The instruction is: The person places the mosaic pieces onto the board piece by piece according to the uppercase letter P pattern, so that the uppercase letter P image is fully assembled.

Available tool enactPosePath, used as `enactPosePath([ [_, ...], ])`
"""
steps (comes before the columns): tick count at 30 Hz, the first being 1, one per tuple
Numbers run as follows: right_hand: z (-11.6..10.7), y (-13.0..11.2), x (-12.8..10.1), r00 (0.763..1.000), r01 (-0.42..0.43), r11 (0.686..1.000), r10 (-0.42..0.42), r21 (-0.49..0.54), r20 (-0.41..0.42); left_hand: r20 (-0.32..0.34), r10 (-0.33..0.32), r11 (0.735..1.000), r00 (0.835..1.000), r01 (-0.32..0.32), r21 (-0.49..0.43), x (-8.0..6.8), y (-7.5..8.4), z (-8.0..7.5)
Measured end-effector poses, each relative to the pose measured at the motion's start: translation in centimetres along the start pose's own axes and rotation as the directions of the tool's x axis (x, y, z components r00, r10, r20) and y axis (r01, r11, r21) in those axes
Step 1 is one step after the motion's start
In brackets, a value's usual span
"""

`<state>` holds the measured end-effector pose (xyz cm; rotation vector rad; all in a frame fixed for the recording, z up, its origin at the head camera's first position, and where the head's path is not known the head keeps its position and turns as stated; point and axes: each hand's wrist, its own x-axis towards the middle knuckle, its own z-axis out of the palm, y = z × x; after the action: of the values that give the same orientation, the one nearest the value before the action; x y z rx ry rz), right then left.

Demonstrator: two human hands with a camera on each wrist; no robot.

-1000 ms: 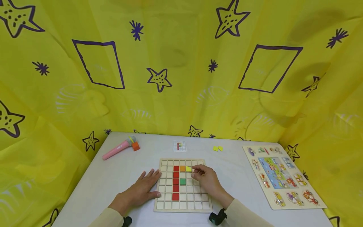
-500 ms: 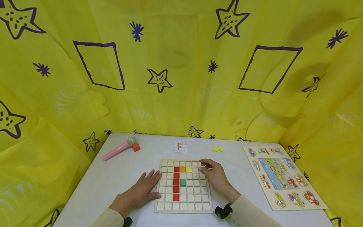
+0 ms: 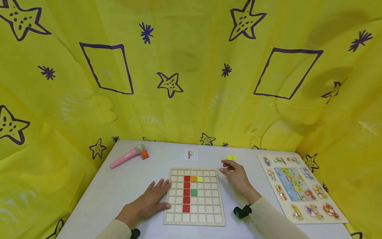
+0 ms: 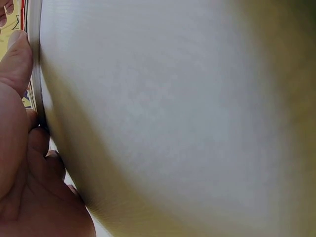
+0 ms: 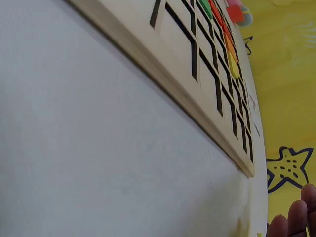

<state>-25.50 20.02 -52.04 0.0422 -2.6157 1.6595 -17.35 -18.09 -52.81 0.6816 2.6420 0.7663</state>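
Reaching my right hand [image 3: 235,172], fingers loose and empty, toward the yellow tiles [image 3: 231,157] near the counter's [image 3: 125,189] far edge | left hand [image 3: 149,200] flat, steadying board [image 3: 194,220] | tiles likely light, stiff, thin; pinch by edges.

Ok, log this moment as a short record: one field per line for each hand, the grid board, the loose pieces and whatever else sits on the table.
left hand: lies flat on the white table, fingers against the left edge of the wooden grid board
right hand: beyond the board's far right corner, holds nothing visible, near two loose yellow tiles
board tiles: five red squares in a column, one orange, one yellow, one green
pattern card: beyond the board
pink toy microphone: far left, orange cube beside it
wooden vehicle puzzle: right side
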Motion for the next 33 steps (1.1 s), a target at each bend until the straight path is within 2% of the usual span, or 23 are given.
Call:
enactPosePath([
  [8,-1.2,1.2,1.5,1.0,-0.029,1.0,0.029,-0.003,0.0,-0.002,-0.003,1.0,1.0,0.003,0.018,0.1,-0.2,0.0],
  [15,-2.1,2.7,2.8,0.999,-0.043,0.998,0.043,-0.054,-0.003,0.006,-0.004,1.0,1.0,0.004,0.007,0.0,0.1,-0.2],
  [33,-3.8,4.5,5.1,0.998,-0.069,0.985,0.069,-0.157,-0.005,0.015,-0.034,0.999,0.999,0.033,0.017,0.1,0.1,0.0],
])
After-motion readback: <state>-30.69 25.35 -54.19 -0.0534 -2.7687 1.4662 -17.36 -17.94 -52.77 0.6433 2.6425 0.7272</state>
